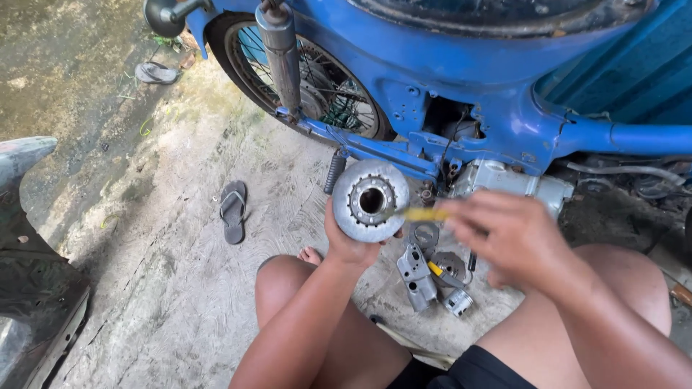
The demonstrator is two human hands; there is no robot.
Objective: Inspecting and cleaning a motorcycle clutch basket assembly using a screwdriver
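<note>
My left hand (347, 243) holds up a round grey metal drum (369, 199) with a toothed hole in its middle, its open face toward me. My right hand (508, 234) is blurred and grips a yellow-handled tool (422, 214) whose tip points into the drum's centre hole. Both hands hover above my bare knees, in front of a blue motorbike (461, 86) standing on the concrete.
Loose metal engine parts (432, 277) lie on the concrete between my knees. A grey sandal (233, 210) lies to the left, another sandal (157, 72) farther back. The bike's rear wheel (317, 86) and shock absorber (282, 54) stand behind. A dark vehicle body (32, 288) fills the left edge.
</note>
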